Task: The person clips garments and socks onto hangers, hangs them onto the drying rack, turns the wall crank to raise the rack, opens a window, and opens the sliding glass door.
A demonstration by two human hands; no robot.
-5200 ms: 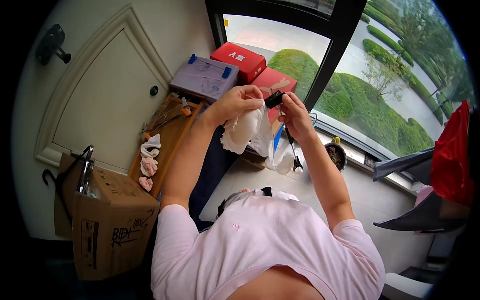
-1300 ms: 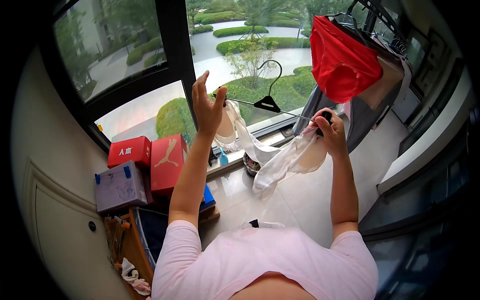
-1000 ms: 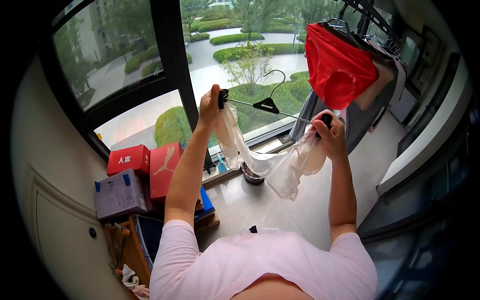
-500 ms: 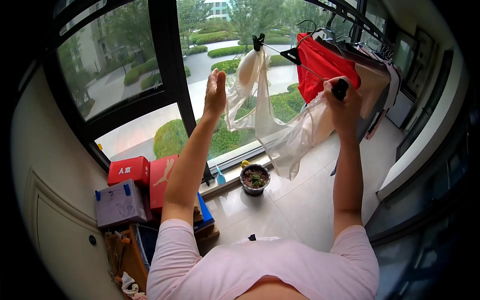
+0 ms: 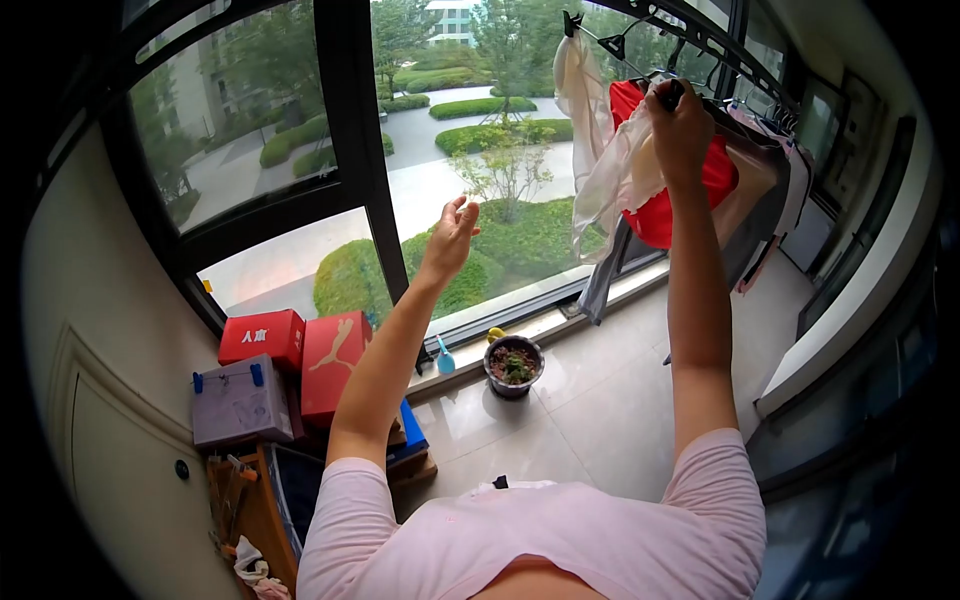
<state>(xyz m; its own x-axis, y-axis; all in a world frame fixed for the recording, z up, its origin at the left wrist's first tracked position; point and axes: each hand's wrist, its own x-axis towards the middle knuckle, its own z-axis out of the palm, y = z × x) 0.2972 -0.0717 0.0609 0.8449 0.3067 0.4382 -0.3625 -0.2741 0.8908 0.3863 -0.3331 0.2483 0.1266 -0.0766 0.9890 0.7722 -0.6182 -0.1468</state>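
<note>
R hand (image 5: 684, 125) clenched on blk clip (image 5: 669, 95) of hanger (image 5: 613, 46), wht garment (image 5: 632, 165) hanging from it, up nr rail (image 5: 735, 48), partly in front of red garment (image 5: 655, 222), L hand (image 5: 453, 240) released, fingers loosely bent

White bra (image 5: 597, 150) hanging from clip hanger (image 5: 612, 46)

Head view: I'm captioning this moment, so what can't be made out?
Head view, black-and-silver hanger: hook too small to tell whether it rests on the black slotted rack.
Head view, black clip: mostly hidden by the right hand.
Head view, red cloth garment: partly hidden by the white fabric garment.
Head view, crumpled pale cloth: cut off by the bottom edge.
</note>
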